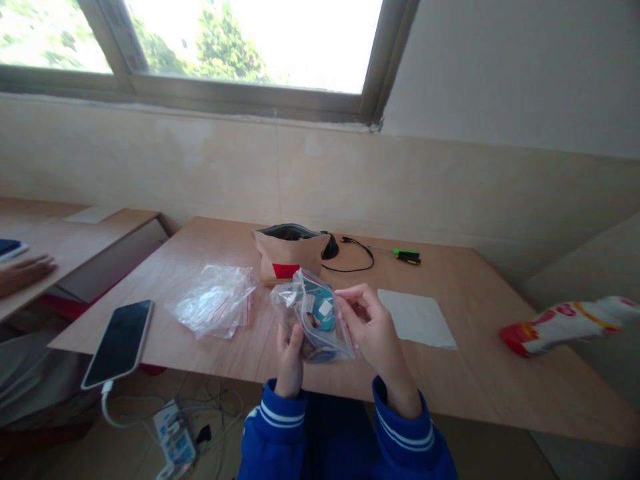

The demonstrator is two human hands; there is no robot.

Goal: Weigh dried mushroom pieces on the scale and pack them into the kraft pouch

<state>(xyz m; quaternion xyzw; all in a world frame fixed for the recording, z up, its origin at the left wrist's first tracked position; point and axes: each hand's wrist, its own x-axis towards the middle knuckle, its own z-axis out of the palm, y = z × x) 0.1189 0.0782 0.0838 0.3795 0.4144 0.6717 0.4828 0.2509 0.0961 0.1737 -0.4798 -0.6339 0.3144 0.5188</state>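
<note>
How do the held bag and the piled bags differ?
The held bag shows a blue item inside; the piled bags show none. The left hand and right hand grip the held bag; the piled bags lie on the table. Both are clear plastic with red lines.

Daylight pours in from the far window point(320, 40), whose glass is blown out to white, washing the trees point(227, 53) pale. Indoors is dimmer, the wall point(325, 173) flat and greyish, the floor point(135, 457) at the near left darkest. White glints streak the held bag point(323, 352) and the loose bags point(215, 300). Wide-angle distortion stretches the bottle point(565, 325) at the right; fine print is too soft to read.
</note>
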